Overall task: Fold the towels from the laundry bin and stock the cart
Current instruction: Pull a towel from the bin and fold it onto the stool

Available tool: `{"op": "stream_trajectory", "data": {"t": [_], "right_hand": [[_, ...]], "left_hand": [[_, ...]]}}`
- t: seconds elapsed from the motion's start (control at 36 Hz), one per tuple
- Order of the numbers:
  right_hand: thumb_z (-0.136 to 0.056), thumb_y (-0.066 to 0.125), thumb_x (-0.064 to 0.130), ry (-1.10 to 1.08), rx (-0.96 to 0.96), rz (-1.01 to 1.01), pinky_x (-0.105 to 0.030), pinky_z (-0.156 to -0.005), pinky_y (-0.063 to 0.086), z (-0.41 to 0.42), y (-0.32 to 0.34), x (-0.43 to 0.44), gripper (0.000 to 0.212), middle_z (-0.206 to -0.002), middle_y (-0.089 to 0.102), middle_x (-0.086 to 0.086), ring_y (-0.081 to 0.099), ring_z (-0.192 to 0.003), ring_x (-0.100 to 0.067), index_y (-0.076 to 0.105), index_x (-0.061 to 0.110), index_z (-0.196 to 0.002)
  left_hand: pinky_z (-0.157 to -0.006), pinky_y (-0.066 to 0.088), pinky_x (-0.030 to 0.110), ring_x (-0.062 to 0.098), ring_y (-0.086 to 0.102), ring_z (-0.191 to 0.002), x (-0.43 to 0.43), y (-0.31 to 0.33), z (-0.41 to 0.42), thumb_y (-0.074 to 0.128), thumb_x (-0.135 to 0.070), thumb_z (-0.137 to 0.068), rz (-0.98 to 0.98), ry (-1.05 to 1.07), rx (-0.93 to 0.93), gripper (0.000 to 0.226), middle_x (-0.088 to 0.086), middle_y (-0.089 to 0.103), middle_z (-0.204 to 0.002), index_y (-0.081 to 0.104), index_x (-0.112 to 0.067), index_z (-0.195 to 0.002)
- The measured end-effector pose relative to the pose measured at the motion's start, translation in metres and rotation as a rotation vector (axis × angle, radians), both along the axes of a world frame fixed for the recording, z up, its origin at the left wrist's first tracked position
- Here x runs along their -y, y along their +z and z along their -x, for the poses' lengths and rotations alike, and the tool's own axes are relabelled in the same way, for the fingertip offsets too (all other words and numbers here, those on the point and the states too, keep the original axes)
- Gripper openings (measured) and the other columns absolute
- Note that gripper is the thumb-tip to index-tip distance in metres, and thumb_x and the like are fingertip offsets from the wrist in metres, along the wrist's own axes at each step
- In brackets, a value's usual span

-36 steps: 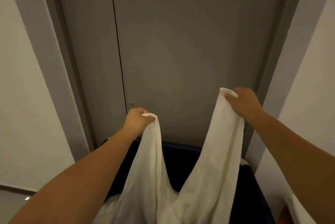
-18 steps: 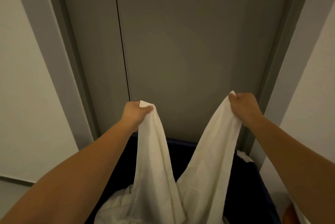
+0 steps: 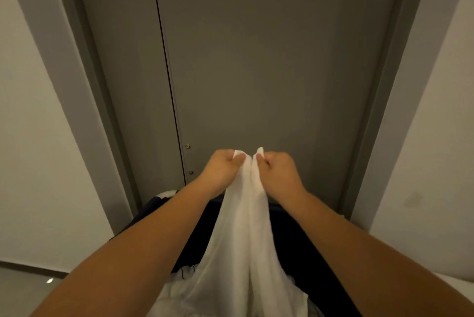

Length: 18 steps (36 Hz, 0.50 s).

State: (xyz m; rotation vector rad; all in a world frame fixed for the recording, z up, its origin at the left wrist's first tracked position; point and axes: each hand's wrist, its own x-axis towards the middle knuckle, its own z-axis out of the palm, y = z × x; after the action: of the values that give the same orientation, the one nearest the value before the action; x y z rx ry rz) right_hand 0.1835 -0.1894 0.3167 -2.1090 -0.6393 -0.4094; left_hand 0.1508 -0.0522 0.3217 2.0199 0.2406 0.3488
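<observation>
Grey door (image 3: 256, 60) dead ahead, pale wall (image 3: 38, 137) either side. The dark laundry bin (image 3: 310, 247) sits low against the door, directly under our arms.

Left hand (image 3: 222, 171) and right hand (image 3: 280, 173) are both up in front of the door at the same height, knuckles almost touching. Each pinches one top corner of the white towel (image 3: 243, 239), fingers curled tight on the cloth. Forearms converge from the bottom corners of the view, so neither hand is nearer.

The two corners meet at the top. The towel hangs straight down from them as two layers side by side, long axis vertical. Its lower end runs down towards the bin and the white laundry (image 3: 174, 296) heaped there; we can't tell whether the bottom edge clears it.

Our read: first half-fold is made and corners look matched. Next move probably hands both corners to one hand, freeing the other to catch the fold lower down. No cart in view.
</observation>
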Motion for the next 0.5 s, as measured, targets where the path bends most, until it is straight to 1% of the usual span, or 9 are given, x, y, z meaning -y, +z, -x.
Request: {"op": "stream_trajectory", "data": {"t": [0.06, 0.11, 0.17, 0.22, 0.28, 0.36, 0.39, 0.44, 0.5], "right_hand": [[-0.102, 0.041, 0.028, 0.039, -0.001, 0.033, -0.027, -0.056, 0.032, 0.006, -0.004, -0.006, 0.049, -0.054, 0.049, 0.004, 0.045, -0.051, -0.01, 0.051, 0.016, -0.055], [-0.103, 0.038, 0.028, 0.055, -0.025, 0.065, -0.029, -0.063, 0.044, 0.009, -0.007, -0.011, 0.042, -0.073, 0.065, -0.006, 0.06, -0.067, -0.018, 0.068, 0.006, -0.083], [-0.103, 0.034, 0.026, 0.043, -0.049, 0.203, -0.034, -0.075, 0.051, 0.009, -0.009, -0.015, 0.038, -0.096, 0.067, -0.015, 0.064, -0.086, -0.025, 0.063, 0.005, -0.115], [-0.103, 0.031, 0.026, 0.06, -0.081, 0.339, -0.037, -0.082, 0.051, 0.01, -0.011, -0.016, 0.04, -0.11, 0.063, -0.017, 0.063, -0.096, -0.028, 0.047, 0.008, -0.135], [-0.103, 0.028, 0.027, 0.123, -0.11, 0.367, -0.034, -0.074, 0.05, 0.011, -0.013, -0.016, 0.045, -0.112, 0.061, -0.017, 0.061, -0.092, -0.026, 0.034, 0.007, -0.144], [-0.101, 0.031, 0.02, 0.258, -0.158, 0.323, -0.019, -0.056, 0.039, 0.011, -0.014, -0.014, 0.053, -0.104, 0.06, -0.013, 0.056, -0.075, -0.015, 0.017, 0.012, -0.152], [-0.1, 0.031, 0.016, 0.285, -0.17, 0.301, -0.018, -0.058, 0.04, 0.008, -0.015, -0.012, 0.053, -0.103, 0.06, -0.01, 0.057, -0.075, -0.013, 0.018, 0.013, -0.152], [-0.099, 0.032, 0.012, 0.319, -0.171, 0.257, -0.024, -0.074, 0.05, 0.002, -0.015, -0.009, 0.048, -0.111, 0.063, -0.011, 0.062, -0.089, -0.018, 0.033, 0.012, -0.147], [-0.099, 0.033, 0.011, 0.376, -0.208, 0.23, -0.03, -0.088, 0.051, 0.0, -0.015, -0.007, 0.042, -0.111, 0.065, -0.009, 0.063, -0.097, -0.02, 0.045, 0.011, -0.14]], "left_hand": [[-0.066, 0.047, 0.033, 0.022, 0.059, -0.071, 0.005, 0.0, 0.0, 0.045, -0.022, -0.097, 0.004, -0.051, -0.002, 0.033, 0.014, 0.067, -0.08, 0.068, 0.002, -0.092], [-0.072, 0.051, 0.035, 0.023, 0.066, -0.078, 0.007, 0.0, 0.0, 0.043, -0.022, -0.1, 0.046, -0.086, 0.004, 0.034, 0.015, 0.072, -0.087, 0.069, -0.001, -0.092], [-0.08, 0.053, 0.038, 0.023, 0.067, -0.083, 0.008, -0.001, 0.002, 0.041, -0.022, -0.102, 0.105, -0.108, -0.006, 0.035, 0.016, 0.072, -0.092, 0.069, -0.003, -0.093], [-0.085, 0.052, 0.041, 0.023, 0.066, -0.084, 0.007, -0.002, 0.003, 0.04, -0.021, -0.102, 0.221, -0.133, -0.016, 0.037, 0.013, 0.071, -0.088, 0.07, -0.007, -0.088], [-0.087, 0.051, 0.04, 0.022, 0.065, -0.084, 0.006, -0.001, 0.005, 0.039, -0.02, -0.103, 0.32, -0.165, -0.021, 0.039, 0.008, 0.071, -0.084, 0.07, -0.011, -0.083], [-0.084, 0.05, 0.037, 0.024, 0.065, -0.087, 0.0, 0.0, 0.007, 0.042, -0.02, -0.101, 0.347, -0.213, -0.027, 0.034, 0.011, 0.069, -0.088, 0.07, -0.007, -0.086], [-0.084, 0.051, 0.036, 0.026, 0.066, -0.089, -0.002, -0.001, 0.008, 0.044, -0.019, -0.1, 0.344, -0.227, -0.028, 0.031, 0.012, 0.07, -0.091, 0.07, -0.005, -0.09], [-0.087, 0.053, 0.039, 0.029, 0.068, -0.095, -0.006, -0.003, 0.009, 0.049, -0.018, -0.099, 0.322, -0.242, -0.029, 0.026, 0.017, 0.071, -0.099, 0.069, -0.001, -0.101], [-0.086, 0.051, 0.042, 0.032, 0.067, -0.09, -0.009, -0.004, 0.01, 0.05, -0.018, -0.099, 0.287, -0.249, -0.026, 0.028, 0.02, 0.07, -0.096, 0.067, 0.005, -0.102]]}}
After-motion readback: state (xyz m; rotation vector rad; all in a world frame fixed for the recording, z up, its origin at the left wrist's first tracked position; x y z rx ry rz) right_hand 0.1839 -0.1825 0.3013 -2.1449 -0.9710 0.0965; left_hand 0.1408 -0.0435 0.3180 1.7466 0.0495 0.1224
